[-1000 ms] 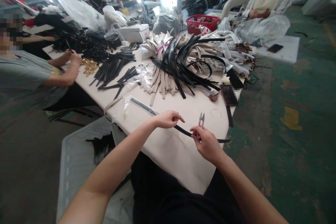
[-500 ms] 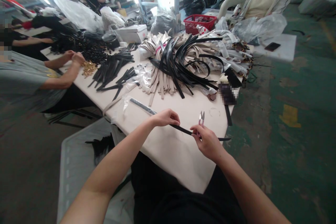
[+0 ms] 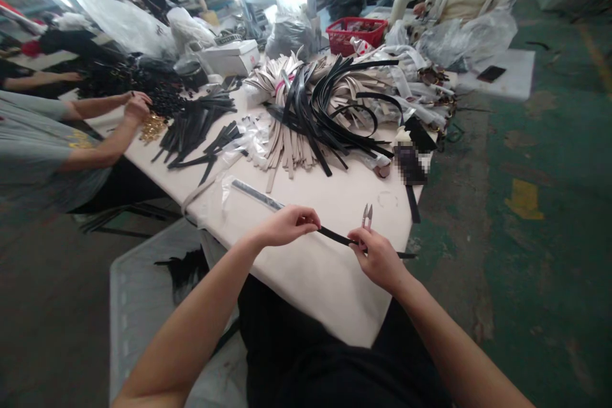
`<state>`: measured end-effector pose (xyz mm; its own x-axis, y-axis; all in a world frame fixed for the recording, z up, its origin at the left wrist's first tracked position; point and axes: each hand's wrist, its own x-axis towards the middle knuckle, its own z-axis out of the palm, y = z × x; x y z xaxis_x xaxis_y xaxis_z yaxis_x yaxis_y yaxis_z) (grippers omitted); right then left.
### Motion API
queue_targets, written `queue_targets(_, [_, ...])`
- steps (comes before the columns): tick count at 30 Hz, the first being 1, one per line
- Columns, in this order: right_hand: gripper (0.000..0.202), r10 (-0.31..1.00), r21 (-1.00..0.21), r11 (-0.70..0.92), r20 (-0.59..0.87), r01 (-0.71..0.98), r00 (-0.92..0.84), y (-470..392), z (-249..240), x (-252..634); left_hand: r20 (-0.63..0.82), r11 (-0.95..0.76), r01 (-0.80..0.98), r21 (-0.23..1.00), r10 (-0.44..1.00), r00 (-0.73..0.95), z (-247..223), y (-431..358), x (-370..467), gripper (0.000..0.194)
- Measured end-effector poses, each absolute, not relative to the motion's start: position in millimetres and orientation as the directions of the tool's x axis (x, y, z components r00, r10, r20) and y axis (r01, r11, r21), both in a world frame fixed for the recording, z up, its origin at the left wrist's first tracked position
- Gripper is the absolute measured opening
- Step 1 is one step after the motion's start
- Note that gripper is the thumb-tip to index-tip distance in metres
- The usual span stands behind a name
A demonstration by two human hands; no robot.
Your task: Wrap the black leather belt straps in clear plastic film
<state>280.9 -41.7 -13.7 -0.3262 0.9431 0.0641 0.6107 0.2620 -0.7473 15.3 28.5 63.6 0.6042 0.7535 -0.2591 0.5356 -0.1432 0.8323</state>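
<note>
On the pale table (image 3: pixel 335 287), a black strap (image 3: pixel 335 236) lies pinched between the left hand's (image 3: pixel 292 224) thumb and fingers and, farther along, in the right hand's (image 3: pixel 377 257) fingers, which also grip small scissors (image 3: pixel 366 222), with heaped black and beige straps (image 3: pixel 291 140) beyond and a red basket (image 3: pixel 356 34) behind them.

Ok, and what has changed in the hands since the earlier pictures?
The left hand, its fingers extended over the black strap a second ago, has curled them in, shifted slightly left and now pinches it. The view has drifted a little. The right hand stayed put with the strap and snips, as did the pale straps piled beyond.
</note>
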Motion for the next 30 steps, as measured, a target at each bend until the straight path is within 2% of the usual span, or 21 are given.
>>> queue_targets(4, [0.015, 0.950, -0.749, 0.247, 0.061, 0.615, -0.307, -40, -22, 283, -0.263, -0.199, 0.619, 0.760, 0.777, 0.572, 66, 16, 8, 0.022])
queue_targets(8, [0.014, 0.960, -0.724, 0.231, 0.063, 0.649, -0.271, -37, -30, 283, -0.249, -0.228, 0.727, 0.648, 0.838, 0.485, 47, -3, 9, 0.018])
queue_targets(11, [0.027, 0.976, -0.714, 0.208, 0.102, 0.669, -0.194, -38, -32, 286, -0.231, -0.203, 0.805, 0.558, 0.893, 0.386, 25, -21, 12, 0.019])
queue_targets(13, [0.036, 0.987, -0.751, 0.158, 0.098, 0.641, -0.128, -42, -30, 291, -0.232, -0.178, 0.829, 0.530, 0.910, 0.344, 13, -31, 14, 0.017])
queue_targets(17, [0.061, 1.000, -0.850, -0.015, -0.025, 0.526, -0.013, -53, -23, 299, -0.244, -0.117, 0.841, 0.528, 0.928, 0.282, -1, -42, 16, 0.016])
queue_targets(20, [0.070, 0.998, -0.875, -0.066, -0.064, 0.480, 0.020, -61, -18, 304, -0.249, -0.077, 0.832, 0.550, 0.935, 0.252, -5, -45, 18, 0.019])
queue_targets(23, [0.067, 0.994, -0.878, -0.053, -0.093, 0.475, -0.061, -65, -15, 308, -0.254, -0.046, 0.843, 0.536, 0.944, 0.212, -7, -48, 18, 0.019])
queue_targets(27, [0.057, 0.948, -0.886, 0.009, -0.140, 0.464, -0.286, -67, -14, 312, -0.277, -0.039, 0.893, 0.449, 0.944, 0.181, -6, -56, 17, 0.018])
queue_targets(30, [0.064, 0.934, -0.888, 0.039, -0.131, 0.458, -0.333, -67, -16, 313, -0.199, -0.118, 0.920, 0.374, 0.959, 0.203, -4, -60, 24, 0.009])
